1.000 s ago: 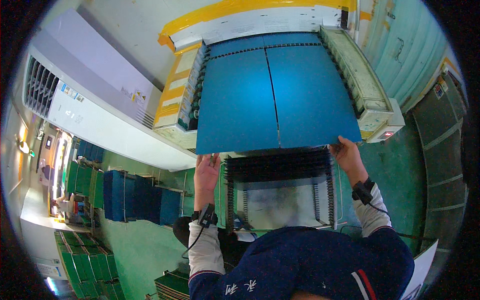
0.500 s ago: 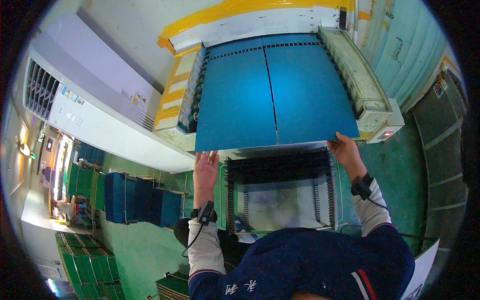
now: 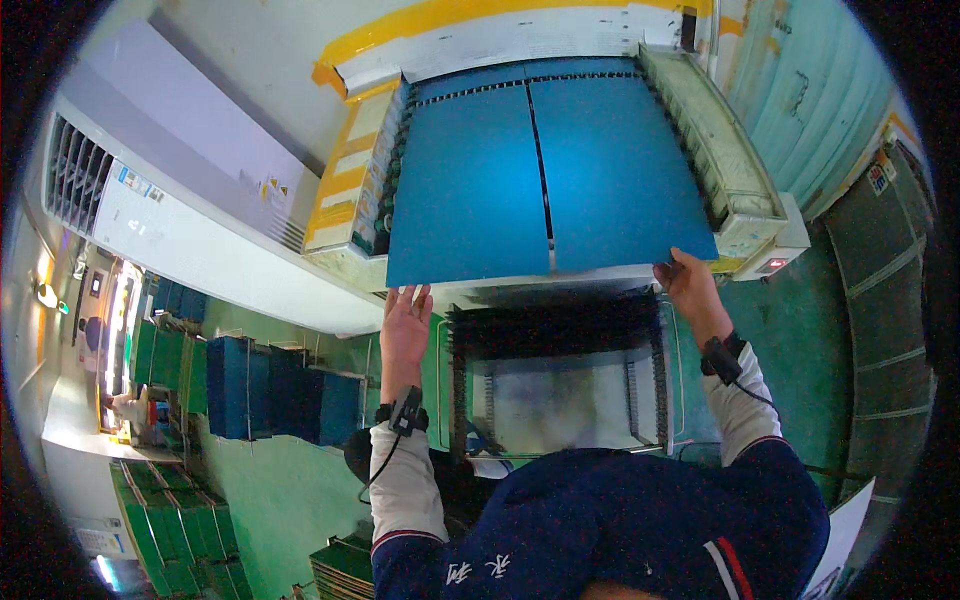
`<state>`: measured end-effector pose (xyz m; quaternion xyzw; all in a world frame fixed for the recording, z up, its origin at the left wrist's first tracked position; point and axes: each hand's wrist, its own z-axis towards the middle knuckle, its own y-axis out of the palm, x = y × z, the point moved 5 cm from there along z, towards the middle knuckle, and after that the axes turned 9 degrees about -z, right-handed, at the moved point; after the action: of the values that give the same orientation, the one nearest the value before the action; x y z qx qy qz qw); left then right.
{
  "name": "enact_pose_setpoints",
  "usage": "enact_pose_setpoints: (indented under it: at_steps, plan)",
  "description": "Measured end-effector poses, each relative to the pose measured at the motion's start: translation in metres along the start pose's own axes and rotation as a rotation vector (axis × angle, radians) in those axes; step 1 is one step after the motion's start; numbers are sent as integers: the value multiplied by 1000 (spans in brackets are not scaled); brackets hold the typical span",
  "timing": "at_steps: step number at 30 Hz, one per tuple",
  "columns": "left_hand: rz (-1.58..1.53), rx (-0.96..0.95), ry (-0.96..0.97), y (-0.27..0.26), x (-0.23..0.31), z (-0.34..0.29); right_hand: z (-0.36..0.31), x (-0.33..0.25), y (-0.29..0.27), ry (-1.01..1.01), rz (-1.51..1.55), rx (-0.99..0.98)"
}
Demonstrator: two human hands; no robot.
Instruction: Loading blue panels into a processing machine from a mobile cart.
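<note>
1. Meeting the near edge of the left blue panel (image 3: pixel 465 190), the left hand (image 3: pixel 405 328) lies palm up, its fingers straight and apart, the tips just at or under that edge; it is not clamped on anything.
2. At the near edge of the right blue panel (image 3: pixel 620 175), close to its outer corner, the right hand (image 3: pixel 692 290) sets its thumb over the edge with the other fingers bent below; I cannot tell whether they press together on it.
3. Both panels lie flat, side by side, on the roller machine (image 3: pixel 715 165), a narrow dark gap between them, their near edges reaching past the machine's front.
4. Across the far end of the machine, a row of black rollers (image 3: pixel 470 93) shows beyond the panels.
5. Each wrist, in front of the machine, carries a small black device (image 3: pixel 405 410) with a cable.
6. Just below the machine's front, between the forearms, stands a black slotted rack (image 3: pixel 658 390).
7. Left of the machine is a long white air conditioner (image 3: pixel 240 260); farther left and nearer the person stand blue stacks (image 3: pixel 240 390) and green boards (image 3: pixel 165 510).
8. A control box (image 3: pixel 785 240) with a red display sits at the machine's right front corner, above green floor (image 3: pixel 770 330).
</note>
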<state>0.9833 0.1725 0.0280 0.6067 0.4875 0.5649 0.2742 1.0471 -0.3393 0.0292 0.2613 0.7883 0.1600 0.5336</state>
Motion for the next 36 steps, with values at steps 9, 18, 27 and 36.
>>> enact_pose_setpoints:
  at_steps: [9,18,27,36]
  plan:
    - [176,-55,3,-37,5,-40,9,10,-1,107,-102,-62]
    - [229,160,-25,-121,39,-108,-41,117,14,8,-1052,-443]
    - [755,490,333,-148,175,-177,-87,162,52,-710,-1812,-678]
    - [1280,688,247,-201,188,-202,-107,173,47,-949,-1952,-629]
